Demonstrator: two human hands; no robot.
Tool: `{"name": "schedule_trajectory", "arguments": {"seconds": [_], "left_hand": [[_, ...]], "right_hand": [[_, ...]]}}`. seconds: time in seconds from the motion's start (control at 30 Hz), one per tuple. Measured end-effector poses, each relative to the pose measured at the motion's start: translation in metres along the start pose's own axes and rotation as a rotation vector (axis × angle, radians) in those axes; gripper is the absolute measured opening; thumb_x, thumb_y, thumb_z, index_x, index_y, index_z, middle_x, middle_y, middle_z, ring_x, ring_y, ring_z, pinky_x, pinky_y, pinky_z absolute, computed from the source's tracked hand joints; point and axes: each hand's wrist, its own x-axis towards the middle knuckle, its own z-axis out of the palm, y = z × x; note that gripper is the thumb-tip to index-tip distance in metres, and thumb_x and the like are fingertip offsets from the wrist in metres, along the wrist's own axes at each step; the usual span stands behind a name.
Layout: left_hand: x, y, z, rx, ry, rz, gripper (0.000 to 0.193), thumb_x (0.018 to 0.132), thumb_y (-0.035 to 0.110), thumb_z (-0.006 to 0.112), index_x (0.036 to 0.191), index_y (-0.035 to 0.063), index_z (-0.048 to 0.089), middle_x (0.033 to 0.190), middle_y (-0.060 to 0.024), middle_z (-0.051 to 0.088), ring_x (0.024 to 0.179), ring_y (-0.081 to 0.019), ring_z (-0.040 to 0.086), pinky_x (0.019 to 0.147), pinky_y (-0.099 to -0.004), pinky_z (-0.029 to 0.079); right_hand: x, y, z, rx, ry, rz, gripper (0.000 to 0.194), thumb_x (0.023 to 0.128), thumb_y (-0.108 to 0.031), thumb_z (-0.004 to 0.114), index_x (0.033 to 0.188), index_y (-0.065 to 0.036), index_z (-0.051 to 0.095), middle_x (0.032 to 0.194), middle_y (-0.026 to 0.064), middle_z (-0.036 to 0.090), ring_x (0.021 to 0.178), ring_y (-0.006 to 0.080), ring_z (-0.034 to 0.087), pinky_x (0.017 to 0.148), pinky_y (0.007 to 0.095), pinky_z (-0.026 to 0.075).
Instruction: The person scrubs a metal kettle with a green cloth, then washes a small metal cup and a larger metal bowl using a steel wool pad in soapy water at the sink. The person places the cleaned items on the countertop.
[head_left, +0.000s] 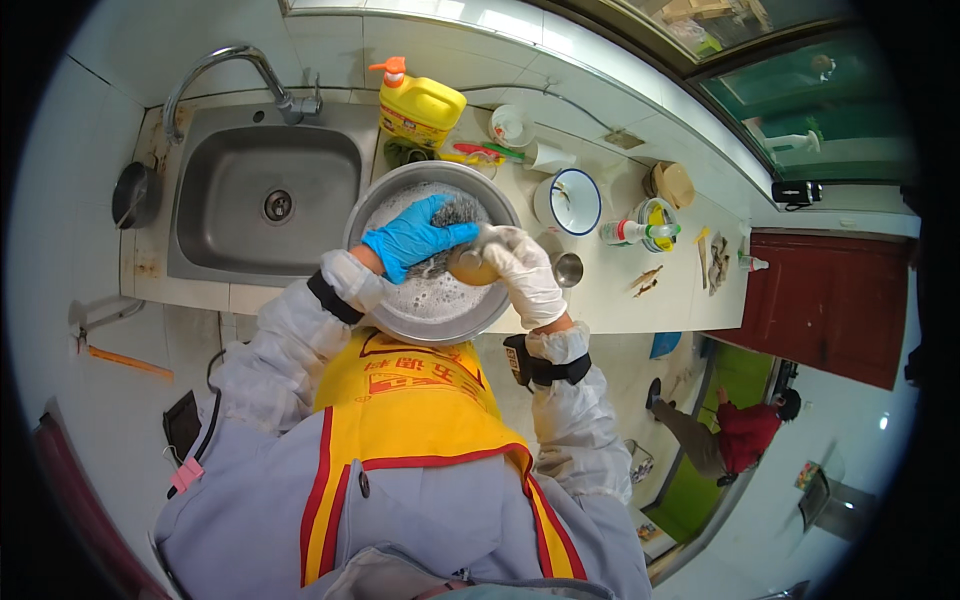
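My left hand (416, 234), in a blue glove, grips a grey mesh scourer (459, 211). It presses the scourer towards a small brownish round vessel (472, 268). My right hand (531, 276), in a white glove, holds that vessel by its side. The vessel's exact kind is unclear, as my fingers cover part of it. Both hands are over a grey metal basin (362, 300) of foamy water (431, 300). The basin stands at the counter's front edge, just right of the sink.
Left lies a steel sink (225, 217) with a chrome faucet (291, 105). A yellow detergent jug (424, 105) stands behind the basin. To the right are a blue-rimmed enamel bowl (568, 201), a metal cup (568, 268) and a spray bottle (628, 231). A person (739, 442) is farther off.
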Motion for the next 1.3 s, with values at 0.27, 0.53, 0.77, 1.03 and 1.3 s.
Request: {"name": "schedule_trajectory", "arguments": {"seconds": [0.27, 0.53, 0.77, 1.03, 1.3], "left_hand": [[-0.014, -0.033, 0.049, -0.311, 0.377, 0.186, 0.057, 0.090, 0.019, 0.069, 0.139, 0.0070, 0.042, 0.128, -0.0027, 0.054, 0.117, -0.0144, 0.050, 0.098, -0.0284, 0.045], [-0.017, -0.001, 0.015, 0.090, 0.011, 0.080, 0.043, 0.090, 0.021, 0.070, 0.126, 0.0067, 0.053, 0.115, -0.0063, 0.061, 0.104, -0.0146, 0.057, 0.091, -0.0276, 0.049], [-0.005, 0.025, 0.012, 1.058, -0.070, 0.458, 0.038, 0.082, 0.043, 0.073, 0.094, 0.0085, 0.062, 0.086, -0.0161, 0.059, 0.076, -0.0368, 0.057, 0.067, -0.0416, 0.048], [0.012, 0.006, 0.003, 0.728, 0.261, 0.352, 0.045, 0.088, 0.040, 0.068, 0.116, 0.0052, 0.062, 0.112, -0.0125, 0.066, 0.095, -0.0283, 0.064, 0.082, -0.0364, 0.052], [0.028, -0.073, 0.010, 0.172, 0.611, 0.221, 0.052, 0.095, 0.035, 0.061, 0.134, 0.0020, 0.052, 0.134, -0.0113, 0.054, 0.121, -0.0235, 0.052, 0.102, -0.0360, 0.041]], "right_hand": [[-0.001, 0.008, 0.032, 0.571, 0.224, -0.125, 0.040, 0.095, -0.018, 0.062, 0.130, -0.006, 0.049, 0.124, 0.0061, 0.057, 0.114, 0.0177, 0.055, 0.097, 0.0343, 0.046], [-0.008, -0.014, -0.011, 0.005, -0.045, 0.029, 0.040, 0.091, -0.021, 0.068, 0.124, -0.004, 0.053, 0.108, 0.0022, 0.061, 0.100, 0.0120, 0.056, 0.086, 0.0258, 0.047], [-0.005, -0.026, -0.001, -0.497, -0.256, -0.062, 0.026, 0.093, -0.017, 0.061, 0.114, -0.001, 0.060, 0.102, 0.0057, 0.064, 0.091, 0.0205, 0.061, 0.084, 0.0343, 0.050], [0.005, -0.005, 0.011, -0.041, -0.032, -0.028, 0.031, 0.095, -0.018, 0.060, 0.121, -0.001, 0.055, 0.110, 0.0039, 0.060, 0.098, 0.0140, 0.055, 0.088, 0.0287, 0.046], [0.020, 0.018, 0.023, 0.673, 0.182, -0.109, 0.034, 0.095, -0.018, 0.061, 0.127, -0.007, 0.053, 0.119, 0.0013, 0.060, 0.107, 0.0134, 0.058, 0.092, 0.0302, 0.048]]}}
